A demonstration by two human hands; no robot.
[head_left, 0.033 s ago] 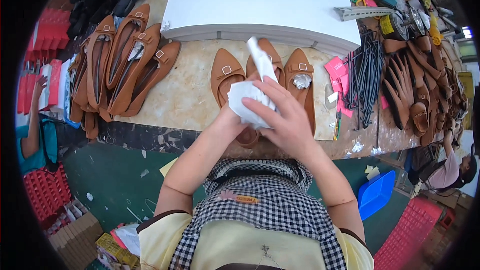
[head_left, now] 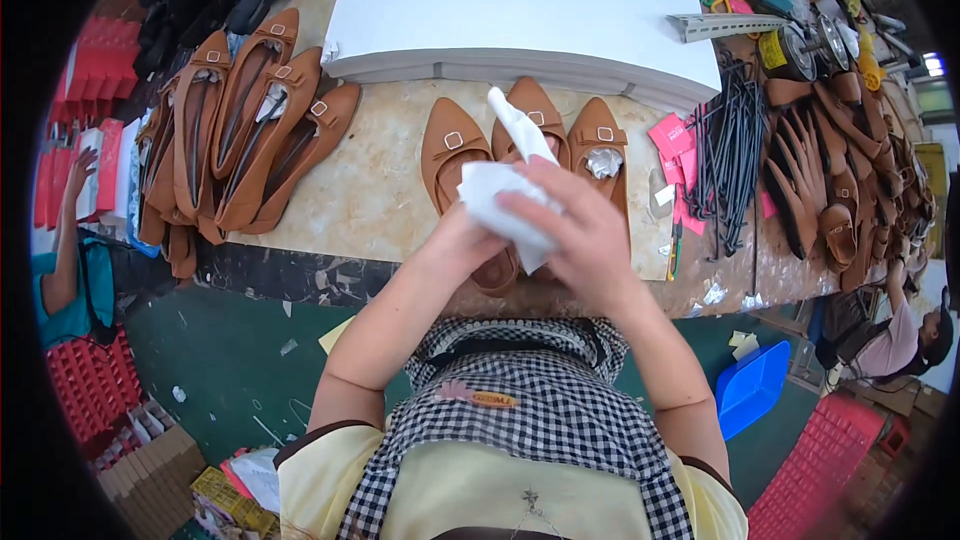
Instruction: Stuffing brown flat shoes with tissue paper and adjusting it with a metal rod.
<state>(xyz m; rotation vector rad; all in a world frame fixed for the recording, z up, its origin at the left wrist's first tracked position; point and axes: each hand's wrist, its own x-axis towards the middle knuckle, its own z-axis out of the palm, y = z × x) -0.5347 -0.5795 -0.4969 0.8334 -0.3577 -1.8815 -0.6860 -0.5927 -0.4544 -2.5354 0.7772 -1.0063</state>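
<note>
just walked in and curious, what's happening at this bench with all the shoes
A person in a checked apron stands at a stone-topped workbench, crumpling a sheet of white tissue paper between both hands: the left hand grips it from below and the right hand covers it. Beneath them lie three tan pointed flat shoes with buckles; one already has paper tucked inside. More tan shoes are heaped at the left, beside a stack of white sheets.

Nothing has moved: both hands clasp the white paper (head_left: 510,195) as before.
</note>
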